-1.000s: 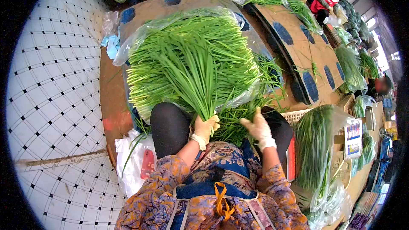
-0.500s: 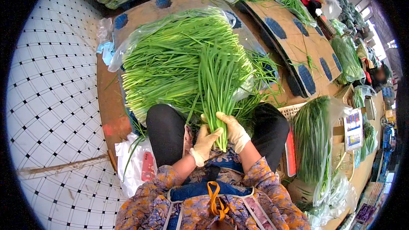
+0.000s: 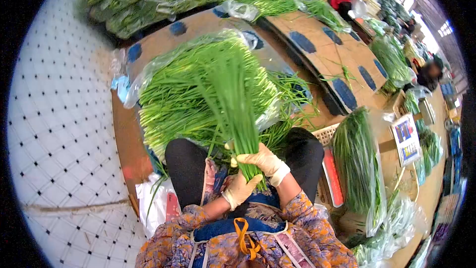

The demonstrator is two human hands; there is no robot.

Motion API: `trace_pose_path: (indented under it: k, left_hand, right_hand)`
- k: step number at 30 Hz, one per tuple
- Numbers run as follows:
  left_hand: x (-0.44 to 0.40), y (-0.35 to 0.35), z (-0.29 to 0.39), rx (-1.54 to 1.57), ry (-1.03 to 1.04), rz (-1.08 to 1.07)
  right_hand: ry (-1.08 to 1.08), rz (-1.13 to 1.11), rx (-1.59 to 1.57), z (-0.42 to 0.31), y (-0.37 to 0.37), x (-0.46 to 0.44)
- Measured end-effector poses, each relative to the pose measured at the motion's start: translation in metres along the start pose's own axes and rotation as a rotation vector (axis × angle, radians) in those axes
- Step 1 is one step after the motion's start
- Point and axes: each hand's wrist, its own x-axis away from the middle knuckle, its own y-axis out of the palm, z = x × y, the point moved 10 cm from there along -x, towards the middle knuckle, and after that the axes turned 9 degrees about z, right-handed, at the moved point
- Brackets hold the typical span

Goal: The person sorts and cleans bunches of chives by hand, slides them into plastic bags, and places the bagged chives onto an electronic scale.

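A bundle of long green garlic chives (image 3: 229, 99) stands upright between my knees, its leafy tops blurred and its pale cut ends low down. My left hand (image 3: 242, 188), in a cream glove, is closed round the stalks near the cut ends. Just above it, my right hand (image 3: 264, 163), gloved alike, wraps the same bundle from the right. Behind the bundle lies a broad heap of chives (image 3: 173, 94) on clear plastic sheeting, partly covered by the tops I hold. Looser chives (image 3: 292, 89) lie at the heap's right side.
On my right are a plastic-bagged bundle of greens (image 3: 354, 164), a cream crate (image 3: 325, 134) and a printed card (image 3: 406, 140). A white bag (image 3: 153, 201) lies by my left knee. Bagged greens (image 3: 163, 0) are stacked at the back; other people (image 3: 342, 0) sit farther off.
My right hand has shifted left and higher over the stalks. The bundle's tops have swung left and lifted. The whole view has tilted slightly, showing more of the background.
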Motion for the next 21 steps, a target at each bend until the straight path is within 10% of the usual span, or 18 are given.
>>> trace_pose_path:
  k: [7,9,11,14,16,18,21]
  left_hand:
    - [-0.003,0.07,0.066,-0.236,0.205,-0.603]
    - [-0.017,0.083,0.102,-0.425,0.682,-0.503]
    - [-0.032,0.118,0.138,-0.595,0.831,-0.624]
    - [-0.03,0.173,0.22,-0.575,1.102,-0.576]
    - [-0.035,0.23,0.247,-0.535,1.05,-0.71]
    - [-0.045,0.291,0.242,0.576,-0.016,-1.184]
    - [-0.119,0.358,0.223,0.5,0.712,-1.075]
  right_hand:
    - [-0.46,0.332,0.855,-0.11,-0.009,0.086]
    - [-0.408,0.347,0.805,-0.124,-0.029,0.108]
    - [-0.994,0.566,1.121,-0.179,-0.029,0.169]
    - [-0.905,0.723,1.18,-0.225,-0.053,0.235]
    - [-1.003,0.856,1.251,-0.245,-0.062,0.275]
    - [-0.847,0.988,1.298,-0.244,-0.085,0.3]
    - [-0.749,1.084,1.306,-0.228,-0.13,0.316]
